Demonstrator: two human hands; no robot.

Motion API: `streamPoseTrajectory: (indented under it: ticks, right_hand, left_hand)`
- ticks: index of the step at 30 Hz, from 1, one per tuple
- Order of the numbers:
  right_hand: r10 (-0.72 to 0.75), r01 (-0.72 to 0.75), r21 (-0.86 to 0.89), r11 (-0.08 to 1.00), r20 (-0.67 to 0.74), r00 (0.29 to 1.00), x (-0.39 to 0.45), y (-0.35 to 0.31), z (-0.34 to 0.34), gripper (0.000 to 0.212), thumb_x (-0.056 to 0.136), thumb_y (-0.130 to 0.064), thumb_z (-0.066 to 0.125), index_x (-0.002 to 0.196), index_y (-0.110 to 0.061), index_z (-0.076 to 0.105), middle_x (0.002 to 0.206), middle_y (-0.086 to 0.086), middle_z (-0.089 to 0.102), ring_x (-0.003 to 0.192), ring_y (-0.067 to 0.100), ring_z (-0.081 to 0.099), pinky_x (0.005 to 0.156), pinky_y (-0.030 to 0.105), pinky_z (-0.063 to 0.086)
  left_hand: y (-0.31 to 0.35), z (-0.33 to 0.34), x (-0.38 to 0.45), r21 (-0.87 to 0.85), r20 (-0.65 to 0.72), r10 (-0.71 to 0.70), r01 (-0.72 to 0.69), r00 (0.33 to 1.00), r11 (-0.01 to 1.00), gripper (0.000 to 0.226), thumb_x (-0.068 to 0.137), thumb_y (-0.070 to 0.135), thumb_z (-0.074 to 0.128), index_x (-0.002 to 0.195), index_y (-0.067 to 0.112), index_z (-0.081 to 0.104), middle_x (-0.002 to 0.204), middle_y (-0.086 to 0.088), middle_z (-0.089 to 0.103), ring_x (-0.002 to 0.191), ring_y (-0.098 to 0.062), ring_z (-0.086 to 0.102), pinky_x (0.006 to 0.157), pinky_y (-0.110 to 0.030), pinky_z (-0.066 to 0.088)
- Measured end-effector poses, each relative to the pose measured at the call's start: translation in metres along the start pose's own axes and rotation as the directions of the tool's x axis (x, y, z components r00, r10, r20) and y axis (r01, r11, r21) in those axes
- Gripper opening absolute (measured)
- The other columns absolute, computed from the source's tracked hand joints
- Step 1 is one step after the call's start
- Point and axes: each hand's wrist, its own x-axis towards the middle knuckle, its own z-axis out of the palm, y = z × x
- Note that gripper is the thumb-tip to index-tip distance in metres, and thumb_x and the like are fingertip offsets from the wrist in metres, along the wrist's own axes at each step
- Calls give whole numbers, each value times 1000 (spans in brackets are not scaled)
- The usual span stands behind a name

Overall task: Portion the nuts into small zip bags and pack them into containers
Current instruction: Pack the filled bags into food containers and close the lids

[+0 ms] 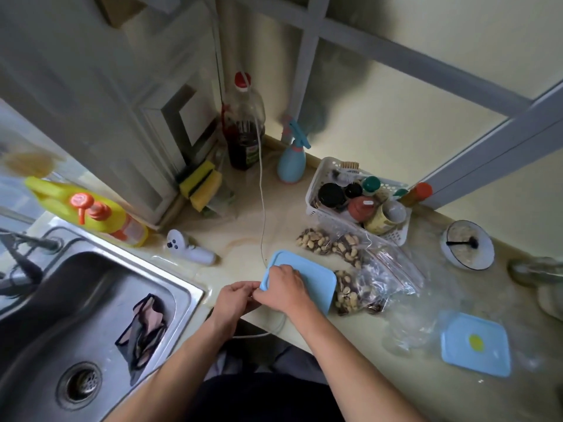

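The right hand point(285, 287) hides the blue lid's point(310, 275) near corner; a grey object point(539, 269) is cut off, blurred.
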Motion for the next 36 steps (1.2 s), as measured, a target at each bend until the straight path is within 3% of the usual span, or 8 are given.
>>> streamPoseTrajectory:
  ticks: [5, 10, 14, 17, 21, 26, 31, 36]
  right_hand:
    - [-70, 70, 22, 997, 1, 998, -2, 9, -8, 40, 80, -48, 64, 88, -11, 53, 106, 18, 67, 105, 37, 60, 81, 37, 45]
    - [-165, 167, 48, 985, -31, 986, -17, 19, -25, 38, 84, -47, 64, 85, -13, 46, 96, 12, 60, 102, 34, 58, 77, 34, 37]
    - [-204, 220, 100, 970, -147, 968, -36, 38, -52, 39, 84, -46, 64, 74, -18, 39, 83, 1, 50, 82, 25, 47, 69, 32, 32]
    - [-182, 234, 154, 960, -293, 939, -45, 55, -69, 42, 83, -41, 62, 65, -22, 29, 77, 1, 48, 77, 28, 47, 64, 34, 34]
    - [-98, 228, 209, 951, -494, 864, -56, 74, -80, 29, 85, -36, 61, 74, -19, 40, 84, 4, 53, 76, 28, 48, 63, 35, 33]
    - [73, 245, 311, 918, -742, 667, -53, 114, -81, 14, 89, -26, 52, 85, -13, 54, 77, 9, 61, 67, 31, 54, 58, 32, 32]
    - [358, 182, 565, 805, -706, 611, -43, 179, -86, 11, 91, -17, 51, 82, -11, 54, 74, 7, 58, 73, 35, 52, 62, 39, 29]
    - [519, -1, 642, 767, -619, 590, -30, 228, -80, 16, 95, -13, 48, 98, -7, 63, 100, 16, 69, 92, 38, 61, 68, 36, 38]
  left_hand:
    - [-4, 4, -2, 45, -55, 31, -29, 998, 999, 20, 95, 8, 59, 94, 5, 79, 93, -13, 77, 88, -22, 72, 84, -31, 60]
    - [-5, 20, -7, 283, -161, 156, -106, 974, 953, 8, 84, 17, 69, 84, 10, 67, 81, -4, 74, 78, -24, 71, 77, -42, 62]
    - [-8, 37, -10, 361, -350, 200, -66, 915, 930, 14, 81, 24, 68, 79, 11, 63, 71, -2, 71, 69, -22, 71, 74, -45, 61]
    - [-4, 54, -14, 404, -446, 247, -53, 860, 913, 13, 81, 27, 64, 79, 14, 61, 73, -2, 70, 72, -21, 66, 67, -38, 55]
    - [4, 75, -18, 476, -521, 328, -51, 788, 878, 12, 87, 20, 60, 83, 10, 58, 76, -5, 66, 71, -20, 58, 58, -32, 38]
    - [2, 82, -10, 462, -621, 323, 1, 714, 887, 9, 88, 12, 55, 83, 5, 58, 74, -7, 62, 70, -26, 56, 65, -33, 38]
    - [-3, 83, -5, 379, -699, 275, 16, 660, 925, 16, 86, 13, 51, 83, 1, 61, 74, -12, 64, 70, -32, 59, 65, -35, 42]
    - [-4, 85, 7, 269, -747, 204, 8, 633, 963, 12, 81, 18, 44, 83, 11, 55, 78, -15, 68, 73, -35, 67, 75, -45, 57]
